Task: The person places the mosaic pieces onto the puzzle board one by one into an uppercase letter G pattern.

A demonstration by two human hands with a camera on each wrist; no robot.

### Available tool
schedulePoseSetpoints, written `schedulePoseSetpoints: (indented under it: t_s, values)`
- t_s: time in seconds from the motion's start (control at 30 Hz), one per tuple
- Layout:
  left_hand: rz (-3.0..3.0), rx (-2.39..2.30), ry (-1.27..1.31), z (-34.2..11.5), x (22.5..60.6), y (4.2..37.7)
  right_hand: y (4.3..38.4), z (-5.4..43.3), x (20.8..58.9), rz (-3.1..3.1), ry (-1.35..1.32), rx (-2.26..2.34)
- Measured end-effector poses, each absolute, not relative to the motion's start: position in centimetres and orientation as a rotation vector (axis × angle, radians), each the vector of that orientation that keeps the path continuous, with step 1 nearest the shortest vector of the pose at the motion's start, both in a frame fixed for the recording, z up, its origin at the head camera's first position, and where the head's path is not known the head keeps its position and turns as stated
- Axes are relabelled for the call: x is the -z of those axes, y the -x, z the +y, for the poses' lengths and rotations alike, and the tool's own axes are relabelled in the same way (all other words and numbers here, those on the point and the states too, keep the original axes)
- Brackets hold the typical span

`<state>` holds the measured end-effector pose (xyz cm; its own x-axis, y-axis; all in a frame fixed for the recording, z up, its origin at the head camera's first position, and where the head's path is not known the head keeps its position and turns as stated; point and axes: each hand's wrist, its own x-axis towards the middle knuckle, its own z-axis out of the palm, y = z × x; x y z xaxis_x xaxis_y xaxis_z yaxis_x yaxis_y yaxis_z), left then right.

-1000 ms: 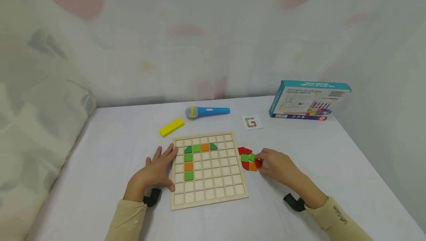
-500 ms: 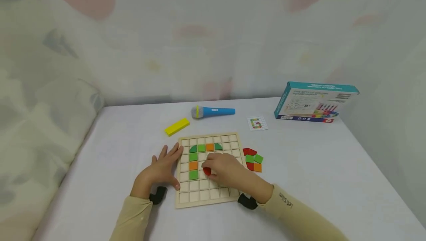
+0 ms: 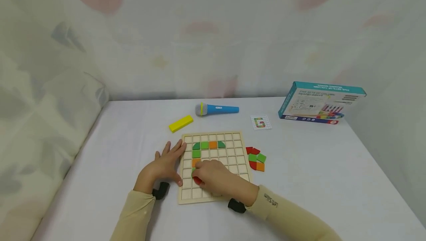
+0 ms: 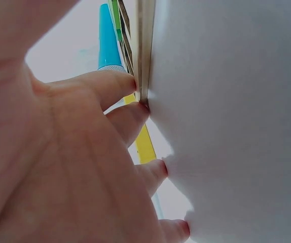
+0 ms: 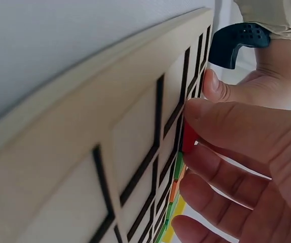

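Observation:
A wooden grid board (image 3: 232,160) lies on the white table. My left hand (image 3: 164,167) rests along its left edge with fingers spread, fingertips and thumb at the frame. My right hand (image 3: 213,176) is over the lower left cells, pinching a red tile (image 5: 189,136) between thumb and index finger close to the grid. Across the board's upper cells run a dark green rounded tile (image 3: 196,146), a light green tile (image 3: 204,145), an orange tile (image 3: 213,144) and another dark green rounded tile (image 3: 221,144). Green and orange tiles go down the left column, the lowest partly hidden by my right hand.
Several loose red, green and orange tiles (image 3: 256,158) lie right of the board. Behind it are a yellow block (image 3: 181,123), a blue toy microphone (image 3: 217,109) and a pattern card (image 3: 261,122). A box (image 3: 321,103) stands at the back right.
My right hand has carried the red tile from the loose pile leftward over the board to the lower left cells. My left hand stays at the board's edge; the head view has shifted slightly.

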<state>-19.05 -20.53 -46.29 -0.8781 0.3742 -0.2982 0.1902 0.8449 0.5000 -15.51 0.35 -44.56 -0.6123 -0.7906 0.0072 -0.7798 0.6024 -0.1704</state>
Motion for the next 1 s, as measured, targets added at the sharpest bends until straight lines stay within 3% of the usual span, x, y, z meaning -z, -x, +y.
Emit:
schedulePoseSetpoints:
  t_s: [0.67, 1.0]
  values:
    - [2.640, -0.647, -0.408, -20.1, 46.4, 19.2, 14.9, 1.1, 44.3, 2.742, 1.342, 0.224]
    - [2.657, -0.629, -0.387, -20.1, 46.3, 19.1, 16.3, 6.7, 43.5, 2.983, 1.050, 0.385]
